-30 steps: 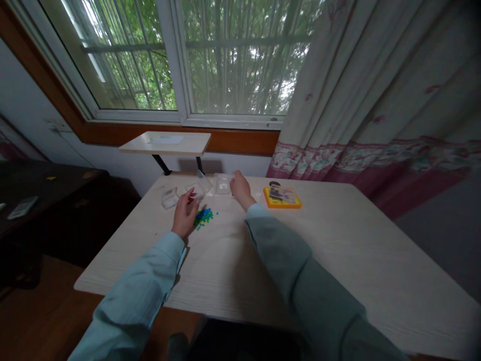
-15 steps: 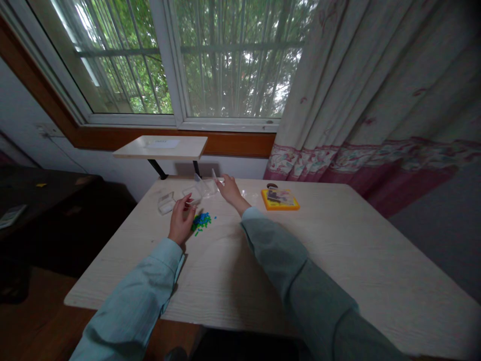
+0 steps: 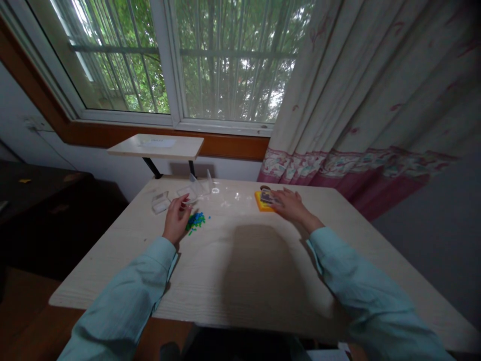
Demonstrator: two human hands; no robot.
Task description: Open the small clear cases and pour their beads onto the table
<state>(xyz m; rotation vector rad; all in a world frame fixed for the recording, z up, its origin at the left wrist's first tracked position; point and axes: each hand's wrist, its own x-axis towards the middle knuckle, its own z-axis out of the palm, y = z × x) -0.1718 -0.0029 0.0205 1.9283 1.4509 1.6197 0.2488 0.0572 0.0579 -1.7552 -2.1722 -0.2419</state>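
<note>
My left hand (image 3: 176, 219) rests on the pale wooden table (image 3: 244, 271), fingers curled beside a small heap of blue and green beads (image 3: 196, 220). Its fingertips touch a clear plastic box (image 3: 189, 193) with a raised lid. My right hand (image 3: 288, 204) lies flat, fingers spread, on a yellow-framed board (image 3: 263, 200) at the far middle of the table. A second clear box (image 3: 161, 203) lies left of my left hand. A clear plastic tray (image 3: 229, 195) lies between my two hands.
A small wooden shelf (image 3: 156, 146) on black brackets juts from the wall behind the table. A floral curtain (image 3: 361, 100) hangs at the right. A dark cabinet (image 3: 41, 210) stands at the left. The window (image 3: 169, 55) is beyond.
My right hand has left the clear tray and moved right onto the yellow-framed board. My left hand has stayed by the beads.
</note>
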